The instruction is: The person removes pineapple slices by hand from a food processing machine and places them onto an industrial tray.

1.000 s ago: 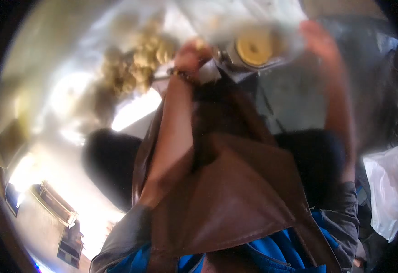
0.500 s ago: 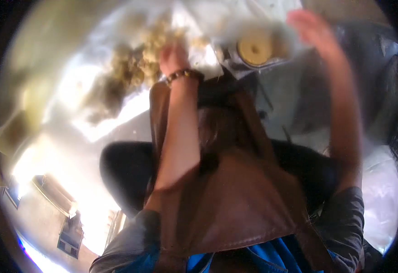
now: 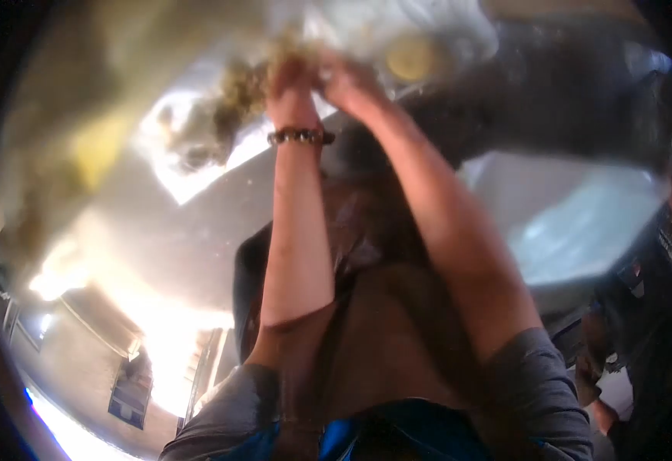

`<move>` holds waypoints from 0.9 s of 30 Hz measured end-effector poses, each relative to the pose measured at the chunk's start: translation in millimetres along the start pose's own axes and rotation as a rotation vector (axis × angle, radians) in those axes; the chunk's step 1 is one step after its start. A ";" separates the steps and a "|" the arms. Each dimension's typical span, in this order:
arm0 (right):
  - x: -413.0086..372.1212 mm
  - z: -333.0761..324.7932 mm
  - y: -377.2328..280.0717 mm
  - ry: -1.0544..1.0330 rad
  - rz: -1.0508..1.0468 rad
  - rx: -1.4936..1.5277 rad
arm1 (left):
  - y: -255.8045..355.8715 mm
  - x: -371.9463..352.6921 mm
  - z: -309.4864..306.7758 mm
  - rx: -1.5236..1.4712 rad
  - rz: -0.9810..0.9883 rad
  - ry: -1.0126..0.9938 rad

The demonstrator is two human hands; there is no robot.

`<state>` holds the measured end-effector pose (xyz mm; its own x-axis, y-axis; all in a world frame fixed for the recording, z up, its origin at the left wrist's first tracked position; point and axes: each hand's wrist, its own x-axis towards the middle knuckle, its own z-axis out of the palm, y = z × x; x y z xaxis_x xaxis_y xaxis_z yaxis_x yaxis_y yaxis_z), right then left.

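Note:
Near the top of the head view, my left hand (image 3: 291, 86), with a beaded bracelet (image 3: 300, 136) at its wrist, is at the edge of a pile of yellowish-brown lumpy pieces (image 3: 242, 94). My right hand (image 3: 345, 83) is close beside it, on its right. Both hands are blurred, and their fingers and anything between them cannot be made out. The pile lies on a bright white sheet (image 3: 186, 184). Right of my right hand is a round yellowish thing (image 3: 413, 58), also blurred.
Clear plastic (image 3: 459, 23) lies at the top. A pale sheet or bag (image 3: 574, 223) is at the right, beyond my right forearm. Another person (image 3: 651, 315) is partly visible at the far right. A brown apron (image 3: 397, 346) covers my lap.
My right hand has moved left and come beside my left hand. The view has shifted, with the pale sheet and the other person now showing more at the right.

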<state>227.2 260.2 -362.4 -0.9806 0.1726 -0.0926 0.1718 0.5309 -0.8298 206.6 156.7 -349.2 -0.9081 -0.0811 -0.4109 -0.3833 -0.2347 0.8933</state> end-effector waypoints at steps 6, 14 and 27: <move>-139.2 -16.2 -60.2 0.061 0.384 0.443 | 51.7 -107.8 -37.8 0.053 -0.054 0.071; -337.9 -90.2 -165.9 0.148 0.900 0.789 | 183.2 -174.5 -148.2 0.494 -0.067 -0.251; -524.7 -142.9 -253.4 0.192 0.771 0.667 | 296.8 -331.7 -332.3 0.815 0.071 -0.312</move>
<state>711.7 153.7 -24.9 -0.5853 0.4310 -0.6867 0.6018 -0.3366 -0.7242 450.2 -207.9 -8.3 -0.8933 0.2280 -0.3872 -0.2168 0.5362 0.8158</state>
